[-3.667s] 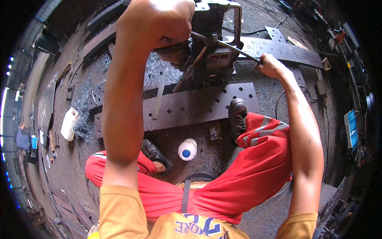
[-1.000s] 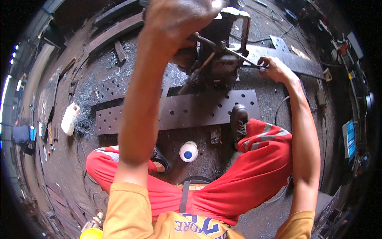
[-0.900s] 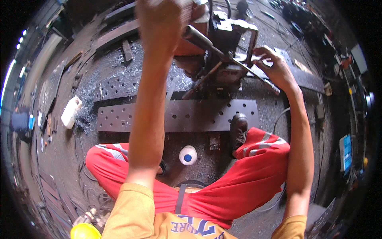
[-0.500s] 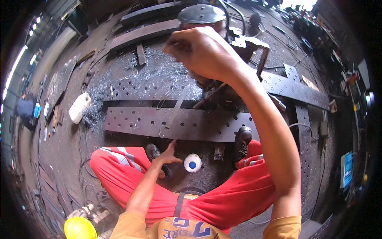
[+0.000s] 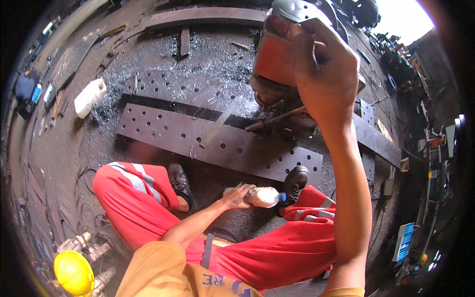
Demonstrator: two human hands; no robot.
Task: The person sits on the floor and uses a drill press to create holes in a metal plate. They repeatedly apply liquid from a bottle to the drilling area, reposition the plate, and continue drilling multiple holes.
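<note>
Between the red-trousered legs [image 5: 292, 252], grips the white, blue-capped bottle [image 5: 264, 197] sideways in the left hand [image 5: 240, 197] and holds the right hand [image 5: 329, 74] half-curled, with grasp or contact indeterminable, before the red machine [image 5: 274, 57] near the drilled steel plate [image 5: 213, 141].

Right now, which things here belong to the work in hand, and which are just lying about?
Seemingly in the work:
blue-capped bottle, gripped by the left hand
red machine, beside the right hand; contact unclear
front holed plate, perhaps

Seemingly lying about:
white jug on the floor
yellow hard hat, lower left
long bar, far side
</note>
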